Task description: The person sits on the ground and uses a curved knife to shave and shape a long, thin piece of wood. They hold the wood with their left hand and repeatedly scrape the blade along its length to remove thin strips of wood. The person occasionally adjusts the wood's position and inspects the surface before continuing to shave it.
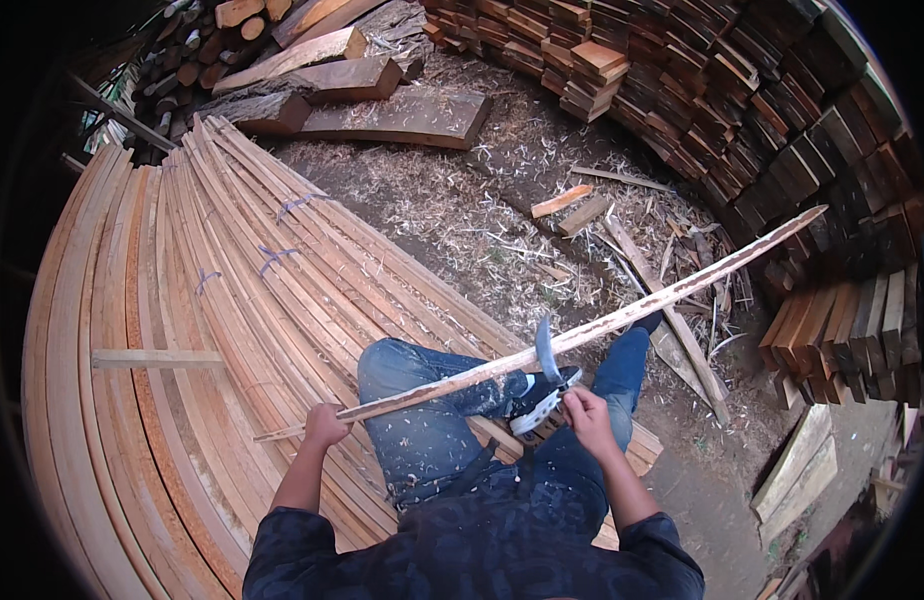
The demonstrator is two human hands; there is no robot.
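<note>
A long, thin wooden pole [662, 298], pale with brown streaks, slants over my lap from lower left to upper right. My left hand [327, 427] is wrapped round it near its tapered lower end. In my right hand [588, 413] is a curved knife [546, 345]; its handle is mostly hidden by my fingers. The blade points up and sits against or just beside the middle of the pole; I cannot tell whether it touches. Below the blade, a dark shoe with a white sole [539, 402] shows on my folded leg. Shavings speckle my jeans [407, 440].
I sit on long sawn strips [192, 400], some tied in bundles, with a short batten [157, 358] across them. Thick beams [402, 115] lie ahead. Stacked boards [672, 100] curve round the right. Shavings and offcuts [560, 200] litter the ground.
</note>
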